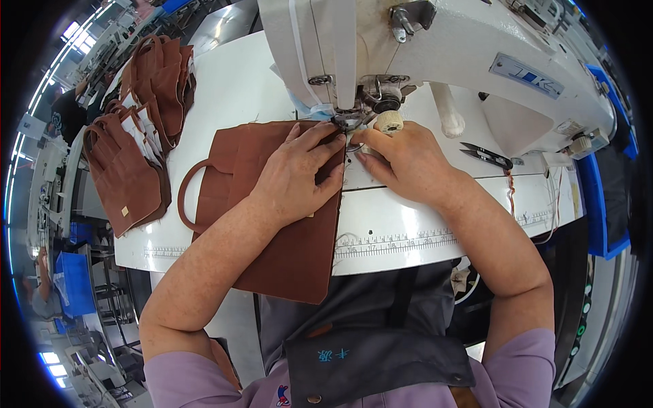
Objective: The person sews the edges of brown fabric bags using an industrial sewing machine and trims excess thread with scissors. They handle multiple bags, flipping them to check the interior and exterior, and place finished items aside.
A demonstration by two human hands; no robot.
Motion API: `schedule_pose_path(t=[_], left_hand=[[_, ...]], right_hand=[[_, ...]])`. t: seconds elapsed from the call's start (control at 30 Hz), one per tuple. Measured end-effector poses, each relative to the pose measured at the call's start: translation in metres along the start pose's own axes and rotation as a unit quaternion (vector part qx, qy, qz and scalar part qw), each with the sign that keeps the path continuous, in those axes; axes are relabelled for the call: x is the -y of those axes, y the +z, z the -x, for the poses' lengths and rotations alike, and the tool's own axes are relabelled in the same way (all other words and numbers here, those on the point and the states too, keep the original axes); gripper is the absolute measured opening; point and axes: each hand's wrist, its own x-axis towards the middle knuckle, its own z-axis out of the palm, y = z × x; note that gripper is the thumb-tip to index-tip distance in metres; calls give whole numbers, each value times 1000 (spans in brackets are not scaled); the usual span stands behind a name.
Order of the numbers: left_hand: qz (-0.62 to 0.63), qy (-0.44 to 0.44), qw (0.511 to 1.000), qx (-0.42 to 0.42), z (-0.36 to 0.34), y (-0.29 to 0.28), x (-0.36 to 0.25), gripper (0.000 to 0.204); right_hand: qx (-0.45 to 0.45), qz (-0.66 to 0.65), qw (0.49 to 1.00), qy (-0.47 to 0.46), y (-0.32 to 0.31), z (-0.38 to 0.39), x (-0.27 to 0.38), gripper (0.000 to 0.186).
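Observation:
A brown leather bag piece (286,262) with a looped handle lies flat under the sewing machine's needle area (350,121), its near end hanging past the table edge. My left hand (297,170) rests on it, fingers stretched out and spread, the fingertips close to the presser foot. On the other side of the foot, my right hand (405,160) has its thumb and index finger bent toward the piece's right edge. Whatever sits between those fingers is too small to make out, and its other fingers are hidden.
The white sewing machine (476,51) spans the back and right. Brown bags (129,170) with white papers are stacked at the left. Thread snips (486,156) lie right of my right hand. A printed ruler (401,243) runs along the table's front edge; a blue bin (602,204) stands at right.

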Motion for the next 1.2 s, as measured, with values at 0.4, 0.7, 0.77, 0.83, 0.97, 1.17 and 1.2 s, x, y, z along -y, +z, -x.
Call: schedule_pose_path(t=[0.4,0.7,0.77,0.83,0.97,1.17,1.2], left_hand=[[-48,-56,997,2,-1,11,-11,42],[-66,-13,980,185,64,-35,-75,94],[-46,-15,979,198,85,-42,-93,101],[-22,-36,985,170,105,-40,-96,97],[69,-60,993,72,121,-37,-93,68],[107,-73,990,54,126,-40,-95,35],[104,-79,990,52,127,-39,-94,32]], right_hand=[[-80,18,995,-62,1,8,-6,12],[-128,-118,984,-44,-16,102,95,13],[-116,-150,982,6,1,133,112,13],[-93,-229,966,80,17,146,121,17],[-26,-475,850,227,40,144,133,28],[48,-681,683,259,48,129,134,29],[46,-679,686,256,50,128,133,28]])
